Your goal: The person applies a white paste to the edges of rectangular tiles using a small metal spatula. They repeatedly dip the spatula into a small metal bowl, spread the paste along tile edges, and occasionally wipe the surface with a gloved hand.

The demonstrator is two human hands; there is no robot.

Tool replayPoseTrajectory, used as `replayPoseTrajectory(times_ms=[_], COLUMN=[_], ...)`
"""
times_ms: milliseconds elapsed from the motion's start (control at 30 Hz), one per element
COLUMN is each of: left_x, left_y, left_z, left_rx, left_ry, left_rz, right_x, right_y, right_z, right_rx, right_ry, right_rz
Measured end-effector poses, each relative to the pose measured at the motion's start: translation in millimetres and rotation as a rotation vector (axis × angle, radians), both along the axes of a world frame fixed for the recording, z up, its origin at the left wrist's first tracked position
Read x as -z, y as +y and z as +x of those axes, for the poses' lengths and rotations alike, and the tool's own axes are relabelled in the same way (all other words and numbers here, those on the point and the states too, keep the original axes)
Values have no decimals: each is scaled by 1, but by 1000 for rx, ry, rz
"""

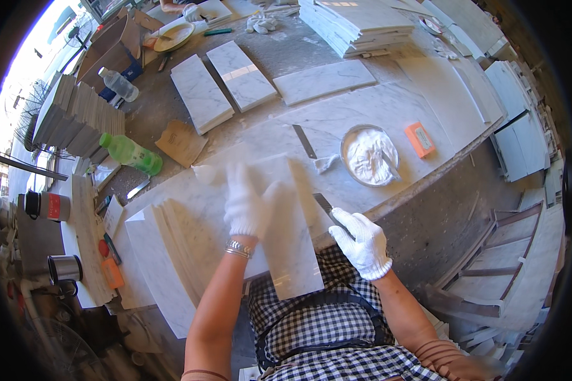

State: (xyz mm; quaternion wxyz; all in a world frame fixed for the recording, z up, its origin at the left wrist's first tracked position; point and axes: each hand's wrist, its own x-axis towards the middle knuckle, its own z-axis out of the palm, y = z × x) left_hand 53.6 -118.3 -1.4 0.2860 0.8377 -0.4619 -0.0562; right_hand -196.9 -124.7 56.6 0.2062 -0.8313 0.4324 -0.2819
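Marble workbench (388,108), left hand (246,203) flat on tile (292,254) — right hand (361,242) gripping scraper (327,208)

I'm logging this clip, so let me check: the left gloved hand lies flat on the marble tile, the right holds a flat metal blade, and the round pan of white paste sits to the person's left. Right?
Not quite. The head view shows the pan of white paste to the person's right, beyond the right hand. The rest holds: the left hand lies flat on the marble tile, and the right holds the flat metal blade.

Bare bench (388,105) lies open beyond the tile (286,222). A bowl (370,155) of paste blocks the right; a green bottle (131,153) and stacked tiles (200,92) crowd the left.
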Motion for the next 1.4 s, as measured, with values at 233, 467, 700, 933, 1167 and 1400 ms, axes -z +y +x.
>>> replayPoseTrajectory(times_ms=[233, 467, 700, 933, 1167, 1400], left_x=[-14, -5, -29, -26, -38, -15], left_y=[-39, -2, 1, 12, 15, -16], left_z=[14, -4, -24, -16, -25, -2], left_rx=[-51, 35, 169, 111, 124, 33], left_ry=[98, -32, -180, -334, -267, -320], left_rz=[60, 86, 324, 272, 482, 448], right_x=[-4, -2, -5, -3, 15, 31], right_y=[2, 10, 12, 21, 26, 28], right_z=[-5, -19, -19, -28, -24, -24], right_rx=[-29, -24, -46, -73, -67, -74], right_ry=[-28, -16, -27, 63, -93, 14], right_rz=[-65, -15, -48, -174, -54, -96])
